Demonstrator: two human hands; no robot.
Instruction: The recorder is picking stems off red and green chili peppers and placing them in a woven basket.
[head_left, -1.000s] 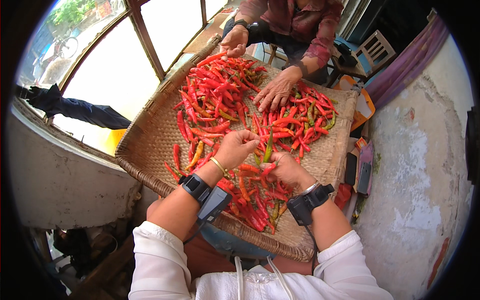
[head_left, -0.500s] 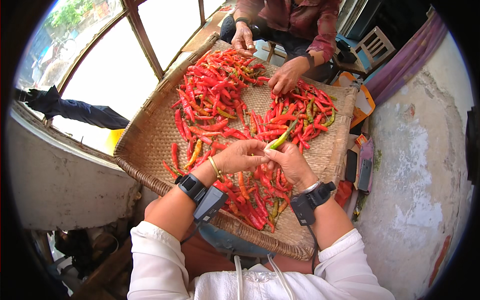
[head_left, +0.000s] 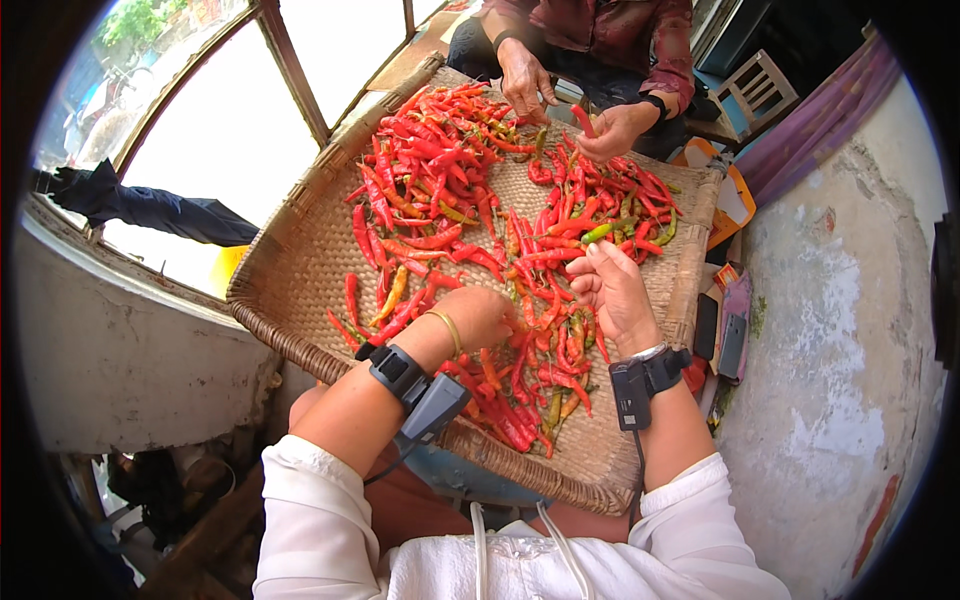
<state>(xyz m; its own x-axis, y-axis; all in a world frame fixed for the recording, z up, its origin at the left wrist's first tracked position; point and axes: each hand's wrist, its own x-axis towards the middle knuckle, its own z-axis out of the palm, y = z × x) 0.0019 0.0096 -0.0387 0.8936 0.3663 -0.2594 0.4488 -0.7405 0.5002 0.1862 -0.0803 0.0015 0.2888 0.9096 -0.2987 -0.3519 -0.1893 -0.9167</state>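
My left hand [head_left: 478,318] reaches low over the red chili peppers [head_left: 510,395] in the near part of a woven tray [head_left: 310,270]. Its fingertips are blurred and partly hidden, so what they touch cannot be made out. My right hand [head_left: 618,298] hovers at the right-hand pile, palm turned inward, with loosely bent fingers apart and nothing visible in them. Just beyond its fingertips a green chili pepper [head_left: 598,232] rests on the red ones. A larger heap of red chilies [head_left: 430,150] fills the tray's far left.
Across the tray sits another person; one hand [head_left: 608,130] holds a red chili, and the other hand [head_left: 525,82] is over the tray. A window and a folded dark umbrella [head_left: 170,208] are at left. Phones [head_left: 733,345] and a worn wall [head_left: 830,330] stand at right.
My hands have parted. The green chili has left them and lies on the right-hand pile. My left hand has moved down to the peppers. The other person has lifted a red chili.
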